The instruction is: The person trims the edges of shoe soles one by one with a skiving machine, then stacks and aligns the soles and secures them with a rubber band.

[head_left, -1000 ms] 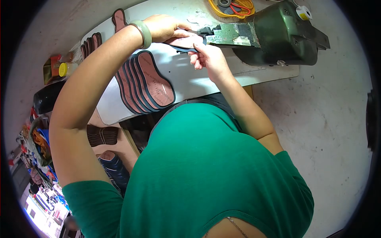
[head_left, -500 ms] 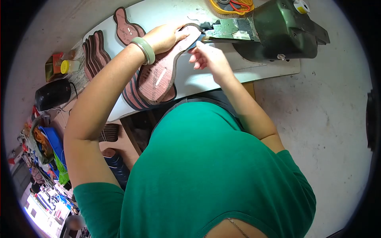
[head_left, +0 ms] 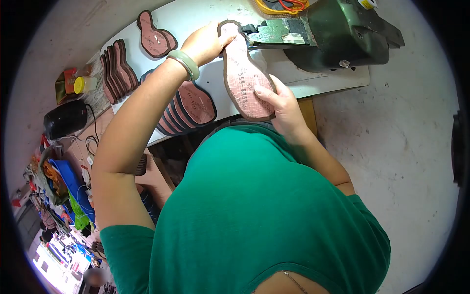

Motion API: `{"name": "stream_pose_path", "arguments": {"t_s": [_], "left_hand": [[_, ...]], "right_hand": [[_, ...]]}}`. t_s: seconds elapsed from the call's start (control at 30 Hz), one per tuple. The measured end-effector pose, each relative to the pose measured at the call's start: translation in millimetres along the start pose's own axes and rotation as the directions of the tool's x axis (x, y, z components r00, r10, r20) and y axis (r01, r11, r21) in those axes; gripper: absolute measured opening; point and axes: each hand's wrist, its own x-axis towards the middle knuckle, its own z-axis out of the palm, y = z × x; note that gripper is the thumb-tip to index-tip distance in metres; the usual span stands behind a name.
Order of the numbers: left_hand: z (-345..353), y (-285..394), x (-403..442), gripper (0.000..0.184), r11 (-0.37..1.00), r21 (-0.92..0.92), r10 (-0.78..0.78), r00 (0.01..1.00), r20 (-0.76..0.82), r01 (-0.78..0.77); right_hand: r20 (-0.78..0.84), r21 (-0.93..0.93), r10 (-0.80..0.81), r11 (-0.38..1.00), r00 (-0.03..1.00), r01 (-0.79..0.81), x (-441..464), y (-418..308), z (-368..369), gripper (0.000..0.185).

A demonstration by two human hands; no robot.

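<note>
Between both hands I hold a pink shoe insole (head_left: 242, 81) with a dark edge and printed marks. My left hand (head_left: 208, 44), with a pale green bangle at the wrist, grips its narrow upper end, thumb on the pink face. Lower down, my right hand (head_left: 279, 100) clasps the broad end at its right edge, thumb on top. The upper end lies right by the front of a green sewing-type machine arm (head_left: 281, 32); whether they touch I cannot tell. Partly under my left forearm lies a fanned row of pink insoles (head_left: 196, 103) with dark edges.
More insoles stand in a row (head_left: 119, 68) at the table's left, and others (head_left: 155, 36) lie near its back edge. The machine's bulky dark green body (head_left: 342, 36) fills the right. Behind it sits a yellow-rimmed basket (head_left: 274, 9). A yellow-lidded jar (head_left: 85, 84) stands at left.
The insole has swung from a slant to nearly upright and moved right, off the fanned row. My right hand has come down from the machine's tip and taken hold of its broad end.
</note>
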Motion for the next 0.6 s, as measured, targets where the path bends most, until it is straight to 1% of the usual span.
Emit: {"name": "stream_pose_path", "arguments": {"t_s": [0.03, 0.17, 0.2, 0.3, 0.47, 0.57, 0.6], "left_hand": [[2.2, -3.4, 2.3, 0.061, 0.998, 0.052, 0.042, 0.997, -0.067, -0.038], [3.1, -9.8, 13.1, 0.062, 0.998, 0.062, 0.032, 0.992, -0.120, -0.025], [3.0, -11.8, 16.1, 0.062, 0.998, 0.062, 0.031, 0.992, -0.121, -0.024], [-5.1, -8.1, 23.9, 0.061, 0.996, -0.009, -0.093, 0.993, -0.067, 0.092], [-4.9, -21.5, 40.4, 0.060, 0.996, -0.020, -0.093, 0.992, -0.089, 0.091], [-1.0, -36.3, 49.1, 0.056, 0.999, 0.047, 0.006, 0.983, -0.181, 0.002], [-0.5, -38.9, 51.7, 0.056, 0.999, 0.046, 0.006, 0.983, -0.184, 0.003]], "right_hand": [[0.000, 0.001, 0.000, 1.000, 1.000, 0.000, 2.4, -0.1, -3.5, 0.035], [-0.021, 0.003, -0.038, 0.999, 0.999, 0.038, 18.7, -0.3, -16.8, 0.033], [-0.018, -0.015, -0.060, 0.998, 0.998, 0.059, 23.6, 0.5, -19.8, 0.033], [-0.008, -0.053, -0.102, 0.993, 0.995, 0.101, 37.3, 2.8, -26.7, 0.032], [-0.028, -0.060, -0.128, 0.990, 0.991, 0.126, 57.5, 5.4, -32.9, 0.032], [-0.037, -0.065, -0.153, 0.986, 0.988, 0.150, 65.3, 7.9, -32.2, 0.032], [-0.048, -0.077, -0.169, 0.983, 0.985, 0.165, 67.6, 9.8, -30.2, 0.032]]}}
